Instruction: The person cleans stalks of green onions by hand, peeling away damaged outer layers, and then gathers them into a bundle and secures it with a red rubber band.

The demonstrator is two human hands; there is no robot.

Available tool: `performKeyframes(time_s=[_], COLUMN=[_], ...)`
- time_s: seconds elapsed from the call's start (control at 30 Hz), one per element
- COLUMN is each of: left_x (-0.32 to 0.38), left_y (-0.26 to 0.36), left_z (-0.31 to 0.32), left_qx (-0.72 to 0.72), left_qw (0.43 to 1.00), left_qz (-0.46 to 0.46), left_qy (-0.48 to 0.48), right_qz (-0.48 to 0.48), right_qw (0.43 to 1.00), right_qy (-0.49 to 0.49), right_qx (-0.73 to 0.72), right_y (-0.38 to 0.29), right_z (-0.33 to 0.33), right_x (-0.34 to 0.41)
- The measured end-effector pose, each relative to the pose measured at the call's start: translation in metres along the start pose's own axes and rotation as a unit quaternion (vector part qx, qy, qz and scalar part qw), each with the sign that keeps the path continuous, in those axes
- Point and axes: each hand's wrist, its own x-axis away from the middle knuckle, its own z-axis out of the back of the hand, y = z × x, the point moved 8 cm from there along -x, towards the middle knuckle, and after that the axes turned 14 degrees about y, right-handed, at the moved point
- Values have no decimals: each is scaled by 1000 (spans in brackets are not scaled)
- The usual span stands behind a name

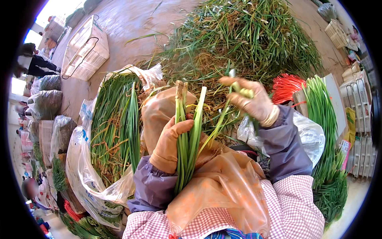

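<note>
My left hand [176, 134], in a tan rubber glove, grips a small bunch of leafy green stalks [186, 149] upright over my lap. One stalk in the bunch has a brown, withered tip. To its right my right hand [253, 98] is raised and blurred, in a pale soiled glove with a band at the wrist. Between its fingers are yellow-green leaf scraps [243, 91], and a thin yellowish leaf strip [219, 127] trails down from near them. A translucent orange-brown plastic apron [220, 185] covers my lap.
An open plastic sack of long green leaves [115, 128] lies at my left. Ahead rises a large heap of leaf waste [247, 38]. Red ties [288, 88] and trimmed green stalks [320, 116] lie right. A white crate [86, 49] stands far left; a person [37, 61] is beyond.
</note>
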Motion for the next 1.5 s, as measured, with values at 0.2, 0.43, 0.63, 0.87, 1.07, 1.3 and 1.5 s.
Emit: performKeyframes(time_s=[0.2,0.43,0.63,0.87,1.07,1.3,1.5], left_x=[1,19,10,10,8,11,15], left_y=[-6,18,10,6,2,-4,0], left_z=[-18,-14,-5,-8,-2,-2,-8], left_qx=[-25,-256,-68,-69,-69,-52,-36], left_qw=[999,937,995,994,995,998,998], left_qz=[27,-233,-65,-77,-63,-29,-59], left_qy=[-4,42,26,32,28,7,8], right_qz=[-161,-113,-143,-144,-71,-61,-89], right_qw=[962,984,968,972,990,952,985], right_qy=[-139,-84,-126,-90,-12,94,66], right_qx=[-173,-109,-160,-164,-124,-285,-129], right_y=[6,13,24,15,16,-2,3], right_z=[-68,-68,-69,-65,-55,10,-2], right_x=[16,13,20,22,18,5,12])
